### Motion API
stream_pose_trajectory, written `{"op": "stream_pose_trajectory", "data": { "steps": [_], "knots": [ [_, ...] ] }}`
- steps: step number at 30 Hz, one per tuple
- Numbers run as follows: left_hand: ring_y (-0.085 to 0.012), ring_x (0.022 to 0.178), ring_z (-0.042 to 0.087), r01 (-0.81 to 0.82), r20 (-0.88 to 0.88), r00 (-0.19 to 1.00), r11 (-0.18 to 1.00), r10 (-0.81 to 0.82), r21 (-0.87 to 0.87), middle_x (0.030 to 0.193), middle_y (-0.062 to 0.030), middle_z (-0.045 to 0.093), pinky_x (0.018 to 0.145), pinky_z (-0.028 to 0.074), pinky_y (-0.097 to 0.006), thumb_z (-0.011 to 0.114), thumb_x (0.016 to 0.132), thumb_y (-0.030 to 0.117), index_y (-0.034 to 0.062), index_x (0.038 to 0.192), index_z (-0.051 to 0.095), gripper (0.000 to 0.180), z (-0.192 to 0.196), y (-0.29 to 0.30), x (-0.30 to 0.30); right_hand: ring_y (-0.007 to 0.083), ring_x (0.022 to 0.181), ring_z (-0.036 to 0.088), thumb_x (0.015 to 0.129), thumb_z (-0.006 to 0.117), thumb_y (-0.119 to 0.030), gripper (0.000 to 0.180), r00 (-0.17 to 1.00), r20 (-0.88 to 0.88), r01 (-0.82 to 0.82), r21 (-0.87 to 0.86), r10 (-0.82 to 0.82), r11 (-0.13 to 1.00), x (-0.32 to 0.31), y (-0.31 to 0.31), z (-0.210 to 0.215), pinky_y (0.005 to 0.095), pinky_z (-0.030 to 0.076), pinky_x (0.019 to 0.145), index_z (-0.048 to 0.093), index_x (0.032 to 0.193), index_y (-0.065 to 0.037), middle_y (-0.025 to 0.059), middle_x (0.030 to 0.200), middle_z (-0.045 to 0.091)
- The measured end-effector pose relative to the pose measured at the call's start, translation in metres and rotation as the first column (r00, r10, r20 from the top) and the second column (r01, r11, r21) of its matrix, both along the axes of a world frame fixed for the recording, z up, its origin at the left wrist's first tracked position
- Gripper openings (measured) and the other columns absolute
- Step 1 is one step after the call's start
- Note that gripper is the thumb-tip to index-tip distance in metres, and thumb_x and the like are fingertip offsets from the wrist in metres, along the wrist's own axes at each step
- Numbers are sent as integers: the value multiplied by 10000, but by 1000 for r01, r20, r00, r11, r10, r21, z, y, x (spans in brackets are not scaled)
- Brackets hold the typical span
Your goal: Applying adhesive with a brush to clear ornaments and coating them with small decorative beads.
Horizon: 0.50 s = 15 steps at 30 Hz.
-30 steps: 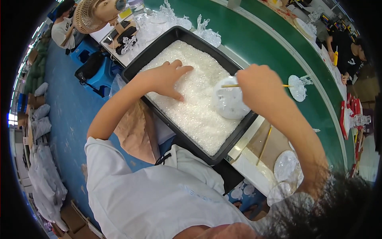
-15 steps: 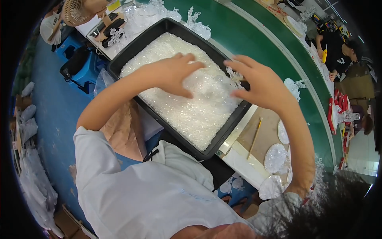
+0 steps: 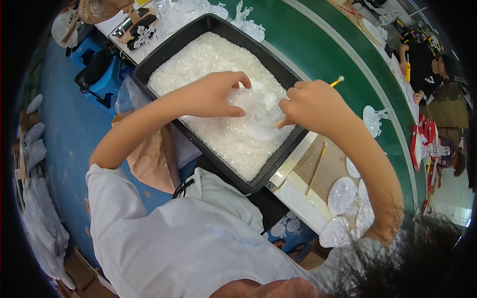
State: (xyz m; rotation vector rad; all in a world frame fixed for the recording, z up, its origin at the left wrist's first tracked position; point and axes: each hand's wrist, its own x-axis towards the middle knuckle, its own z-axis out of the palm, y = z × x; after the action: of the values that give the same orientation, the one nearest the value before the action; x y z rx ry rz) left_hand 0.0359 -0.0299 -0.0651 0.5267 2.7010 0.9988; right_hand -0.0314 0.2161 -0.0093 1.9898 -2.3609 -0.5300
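A deep black tray [image 3: 226, 180] holds a bed of white, glittery granules [image 3: 198, 64]. My left hand [image 3: 211, 94] is over the middle of the bed, thumb and fingers curved and apart, nothing visibly gripped. Just beyond its fingertips, a clear, shiny piece [image 3: 266, 104] lies among the granules, its outline hard to make out. My right hand [image 3: 315, 107] is closed in a fist above the tray's right edge. A thin yellow stick [image 3: 337, 82], pale-tipped like a brush, passes through that fist, its lower end pointing toward the clear piece.
Right of the tray, a similar yellow stick [image 3: 316, 169] lies on a brown board beside several clear round pieces [image 3: 343, 196]. Clear figures [image 3: 248, 25] stand behind the tray on the green table [image 3: 308, 54]. A person [image 3: 430, 69] sits across at right. Blue stools [image 3: 107, 82] are at left.
My right hand has gone from spread fingers beside a clear figure at the tray's edge to a fist round the yellow stick. My left hand's fingers have curled in more.
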Motion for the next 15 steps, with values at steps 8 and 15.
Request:
{"op": "stream_pose_trajectory", "data": {
  "steps": [8,15],
  "knots": [
    [-384,988,585,46,-1,999,934,-50,-353,1145,-226,546,869,479,-429,786,702,373,41,1250,523,693,-9,-24,16,305,681,649,799,717,-239,218,969,166,192,-49,-182,980,10,-12,-5,392,512,599,610,820,-49,107,643,611],
    [-373,976,595,-27,-49,998,997,31,77,995,-187,585,840,488,-425,763,737,323,22,1163,568,558,-10,-5,11,375,671,638,833,666,-139,266,837,458,463,-303,-298,833,34,-48,-15,439,502,624,555,1062,-61,162,689,640]
  ]
}}
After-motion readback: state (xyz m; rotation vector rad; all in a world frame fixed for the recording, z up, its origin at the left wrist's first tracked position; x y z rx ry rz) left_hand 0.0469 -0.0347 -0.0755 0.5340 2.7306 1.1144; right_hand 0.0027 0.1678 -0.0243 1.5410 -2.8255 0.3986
